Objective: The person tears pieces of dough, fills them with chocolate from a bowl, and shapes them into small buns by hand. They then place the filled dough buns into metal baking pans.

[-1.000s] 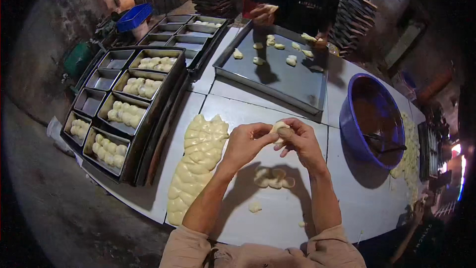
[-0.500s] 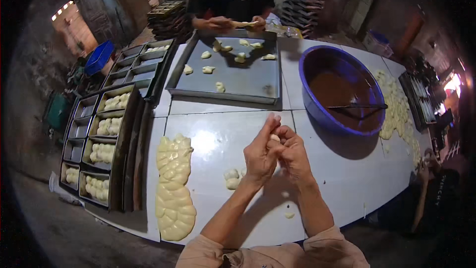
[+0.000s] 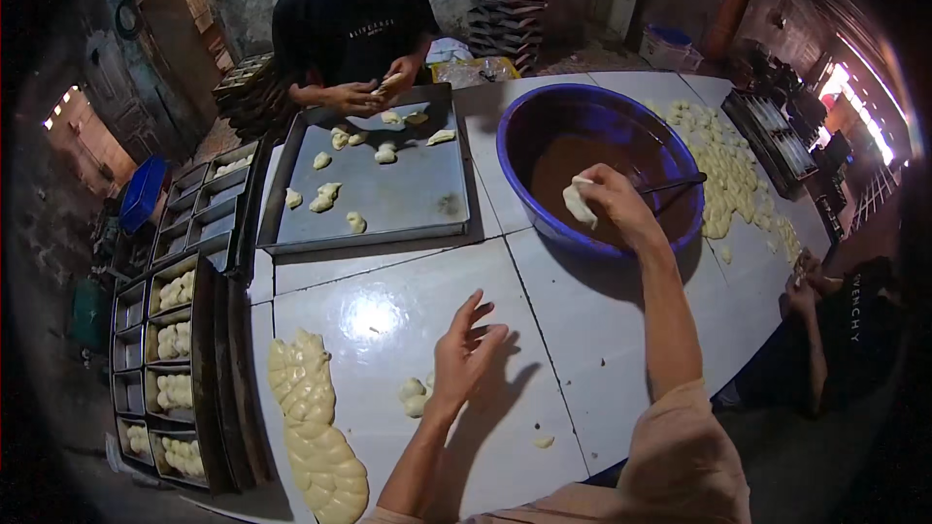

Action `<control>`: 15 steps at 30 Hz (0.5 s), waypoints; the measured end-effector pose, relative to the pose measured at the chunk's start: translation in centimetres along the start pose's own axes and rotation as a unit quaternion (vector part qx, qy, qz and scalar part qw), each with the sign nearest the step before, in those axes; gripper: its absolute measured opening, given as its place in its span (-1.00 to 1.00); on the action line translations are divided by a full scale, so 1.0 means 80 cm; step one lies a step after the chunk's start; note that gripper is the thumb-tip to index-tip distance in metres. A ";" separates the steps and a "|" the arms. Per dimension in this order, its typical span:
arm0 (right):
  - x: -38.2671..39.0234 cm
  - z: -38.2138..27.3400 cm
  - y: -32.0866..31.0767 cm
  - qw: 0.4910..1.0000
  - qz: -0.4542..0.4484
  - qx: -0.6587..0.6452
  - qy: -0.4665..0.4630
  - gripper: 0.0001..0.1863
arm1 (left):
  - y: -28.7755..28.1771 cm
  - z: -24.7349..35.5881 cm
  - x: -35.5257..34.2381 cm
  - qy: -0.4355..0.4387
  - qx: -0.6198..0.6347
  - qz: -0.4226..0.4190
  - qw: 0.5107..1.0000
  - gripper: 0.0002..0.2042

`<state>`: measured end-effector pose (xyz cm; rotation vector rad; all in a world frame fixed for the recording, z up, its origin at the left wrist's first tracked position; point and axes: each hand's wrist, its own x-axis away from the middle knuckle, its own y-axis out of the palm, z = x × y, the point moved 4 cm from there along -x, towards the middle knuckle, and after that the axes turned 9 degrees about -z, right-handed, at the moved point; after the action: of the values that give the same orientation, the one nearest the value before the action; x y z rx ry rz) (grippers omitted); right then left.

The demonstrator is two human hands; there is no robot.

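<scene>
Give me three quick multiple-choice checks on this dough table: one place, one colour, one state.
1. Where is the right hand?
A. over the blue basin
B. on the metal tray
C. on the loaf tins
2. The basin's colour?
A. green
B. blue
C. white
3. The left hand is:
A. clenching a knife
B. inside a tin
C. open, holding nothing

Key: 1 A, it holds a dough piece above the brown filling; 2 B, rim and wall are blue; 3 C, fingers are spread above the white table.

Hands parted; right hand (image 3: 612,202) carried dough piece (image 3: 579,204) over blue basin (image 3: 515,150).
</scene>
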<state>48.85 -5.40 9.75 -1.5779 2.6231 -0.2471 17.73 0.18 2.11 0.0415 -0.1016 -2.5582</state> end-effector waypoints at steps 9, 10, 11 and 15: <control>-0.069 0.124 -0.002 0.875 -0.233 0.372 0.202 -0.69 | -0.028 -0.009 0.014 -0.117 -0.057 -0.052 0.990 -0.49; -0.061 0.121 0.003 0.870 -0.269 0.356 0.209 -0.68 | -0.027 -0.009 0.016 -0.128 -0.054 -0.063 0.988 -0.49; -0.064 0.111 0.004 0.868 -0.286 0.363 0.184 -0.74 | -0.026 -0.004 0.014 -0.123 -0.091 -0.068 0.986 -0.50; -0.040 0.048 0.009 0.968 -0.163 0.049 0.186 -0.87 | -0.023 -0.007 0.009 -0.111 -0.078 -0.072 0.988 -0.51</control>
<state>50.31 -2.64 5.76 -2.0994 2.5238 -0.7484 16.17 1.32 1.42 -0.3058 0.0173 -2.6991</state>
